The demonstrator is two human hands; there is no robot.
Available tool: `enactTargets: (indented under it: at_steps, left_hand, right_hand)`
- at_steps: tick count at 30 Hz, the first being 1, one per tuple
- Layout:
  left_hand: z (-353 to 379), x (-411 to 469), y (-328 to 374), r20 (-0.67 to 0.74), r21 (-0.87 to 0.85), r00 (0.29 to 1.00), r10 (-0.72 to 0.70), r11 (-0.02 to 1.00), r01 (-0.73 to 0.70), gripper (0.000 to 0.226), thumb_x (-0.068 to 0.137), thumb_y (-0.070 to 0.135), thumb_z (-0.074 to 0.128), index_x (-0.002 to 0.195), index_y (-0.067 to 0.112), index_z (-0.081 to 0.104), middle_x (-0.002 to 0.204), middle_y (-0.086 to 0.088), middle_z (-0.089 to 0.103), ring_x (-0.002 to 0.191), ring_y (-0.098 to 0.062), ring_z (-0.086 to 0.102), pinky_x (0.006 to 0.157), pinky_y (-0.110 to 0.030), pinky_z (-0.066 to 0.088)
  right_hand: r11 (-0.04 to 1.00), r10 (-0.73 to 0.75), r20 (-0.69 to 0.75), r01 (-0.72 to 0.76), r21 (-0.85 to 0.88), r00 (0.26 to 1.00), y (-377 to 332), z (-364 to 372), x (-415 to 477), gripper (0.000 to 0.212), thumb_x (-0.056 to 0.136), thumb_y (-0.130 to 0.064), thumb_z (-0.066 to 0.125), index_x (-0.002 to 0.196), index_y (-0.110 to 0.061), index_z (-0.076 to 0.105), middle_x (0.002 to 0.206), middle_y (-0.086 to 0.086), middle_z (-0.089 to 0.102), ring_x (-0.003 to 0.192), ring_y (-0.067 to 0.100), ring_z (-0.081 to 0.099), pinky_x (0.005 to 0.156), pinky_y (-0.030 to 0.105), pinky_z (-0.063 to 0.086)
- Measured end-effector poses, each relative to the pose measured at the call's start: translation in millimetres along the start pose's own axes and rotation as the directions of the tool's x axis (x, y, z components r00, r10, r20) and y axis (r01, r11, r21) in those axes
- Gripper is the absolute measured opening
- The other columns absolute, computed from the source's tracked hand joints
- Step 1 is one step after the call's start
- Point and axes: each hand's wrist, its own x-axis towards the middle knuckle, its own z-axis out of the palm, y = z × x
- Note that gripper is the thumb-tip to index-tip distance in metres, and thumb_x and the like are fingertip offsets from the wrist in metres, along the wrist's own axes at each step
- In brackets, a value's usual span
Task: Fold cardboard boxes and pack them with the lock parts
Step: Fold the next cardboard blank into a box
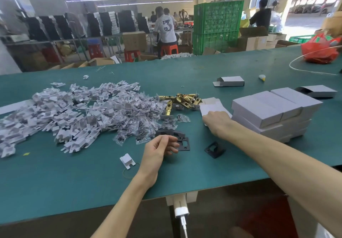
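My right hand lies palm down on a flat white cardboard blank, its fingers curled at the blank's near edge. To its right sits a stack of folded grey boxes. My left hand hovers with thumb and fingers curled, fingertips over a black lock plate; whether it holds anything is hidden. A second black plate lies between my forearms. Brass latches are heaped behind the blank. Small bags of screws and a pile of white cardboard inserts spread to the left.
The green table ends just in front of me, where a white charger hangs. One loose insert lies by my left wrist. Two open-ended boxes and a red bag lie further back. People work beyond the table.
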Motion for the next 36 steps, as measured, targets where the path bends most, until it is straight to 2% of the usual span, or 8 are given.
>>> enactTargets:
  at_steps: [6, 10, 14, 19, 21, 24, 29, 36]
  left_hand:
    - [0, -1, 2, 0.006, -0.009, 1.000, -0.015, 1.000, 0.015, 0.032, 0.111, 0.017, 0.046, 0.106, 0.000, 0.072, 0.088, -0.008, 0.077, 0.075, -0.017, 0.069, 0.071, -0.024, 0.053]
    - [0, -3, 3, 0.001, -0.037, 1.000, -0.019, 0.999, 0.019, 0.031, 0.111, 0.017, 0.046, 0.107, 0.000, 0.072, 0.090, -0.010, 0.077, 0.077, -0.017, 0.070, 0.071, -0.024, 0.054]
    - [-1, -3, 6, -0.026, -0.126, 0.999, -0.028, 0.992, 0.025, 0.026, 0.110, 0.013, 0.048, 0.111, 0.003, 0.072, 0.101, -0.012, 0.079, 0.080, -0.018, 0.073, 0.072, -0.024, 0.057]
    - [0, -5, 12, 0.030, -0.216, 0.998, -0.048, 0.975, 0.053, 0.034, 0.110, 0.030, 0.047, 0.122, 0.007, 0.070, 0.118, -0.011, 0.077, 0.102, -0.028, 0.076, 0.082, -0.027, 0.062]
    - [0, -7, 13, 0.051, -0.244, 0.998, -0.045, 0.968, 0.056, 0.041, 0.106, 0.040, 0.051, 0.120, 0.008, 0.072, 0.119, -0.011, 0.077, 0.104, -0.030, 0.076, 0.082, -0.028, 0.062]
    - [-2, -7, 13, 0.026, -0.283, 0.999, -0.048, 0.958, 0.053, 0.044, 0.098, 0.048, 0.059, 0.110, 0.011, 0.079, 0.115, -0.015, 0.077, 0.100, -0.031, 0.077, 0.079, -0.027, 0.062]
    - [-7, -5, 10, -0.054, -0.333, 0.994, -0.094, 0.940, 0.071, 0.031, 0.089, 0.037, 0.070, 0.097, 0.007, 0.075, 0.091, -0.014, 0.079, 0.079, -0.019, 0.077, 0.074, -0.027, 0.060]
    - [-8, -5, 9, -0.022, -0.322, 0.998, -0.061, 0.945, 0.050, 0.029, 0.085, 0.037, 0.074, 0.096, 0.011, 0.077, 0.094, -0.013, 0.079, 0.081, -0.021, 0.075, 0.083, -0.034, 0.061]
  right_hand:
    - [0.991, 0.078, -0.304, -0.039, 0.132, 0.950, 8, -26, -22, 0.025, 0.087, 0.010, 0.048, 0.103, -0.006, 0.059, 0.096, 0.012, 0.066, 0.086, 0.031, 0.061, 0.062, 0.035, 0.038]
    - [0.980, 0.109, -0.630, 0.021, 0.196, 0.769, 13, -55, -47, 0.020, 0.090, 0.006, 0.050, 0.102, -0.005, 0.062, 0.090, 0.011, 0.070, 0.073, 0.027, 0.053, 0.064, 0.033, 0.038]
    - [0.861, 0.264, -0.739, 0.193, 0.470, 0.620, 4, -74, -75, 0.021, 0.095, -0.004, 0.054, 0.113, -0.006, 0.065, 0.083, 0.010, 0.070, 0.069, 0.034, 0.063, 0.057, 0.033, 0.040]
    - [0.273, 0.547, -0.401, 0.296, 0.915, 0.735, -7, -68, -83, 0.022, 0.093, -0.003, 0.058, 0.113, -0.003, 0.068, 0.099, 0.007, 0.074, 0.078, 0.020, 0.071, 0.061, 0.041, 0.061]
    - [-0.016, 0.538, -0.218, 0.268, 0.963, 0.814, -15, -56, -85, 0.019, 0.090, 0.002, 0.058, 0.105, -0.006, 0.066, 0.101, 0.010, 0.075, 0.074, 0.013, 0.072, 0.056, 0.035, 0.061]
    - [-0.243, 0.485, -0.064, 0.205, 0.948, 0.872, -27, -35, -91, 0.025, 0.090, 0.007, 0.059, 0.104, -0.013, 0.061, 0.101, 0.010, 0.074, 0.082, 0.018, 0.073, 0.056, 0.031, 0.061]
    - [-0.324, 0.381, 0.051, 0.081, 0.942, 0.923, -39, -8, -96, 0.046, 0.087, 0.005, 0.066, 0.125, -0.016, 0.053, 0.115, 0.007, 0.069, 0.102, 0.021, 0.069, 0.067, 0.025, 0.061]
    - [-0.381, 0.361, 0.073, 0.076, 0.921, 0.930, -45, 2, -97, 0.061, 0.080, 0.004, 0.077, 0.131, -0.017, 0.050, 0.116, 0.003, 0.068, 0.104, 0.017, 0.067, 0.069, 0.023, 0.060]
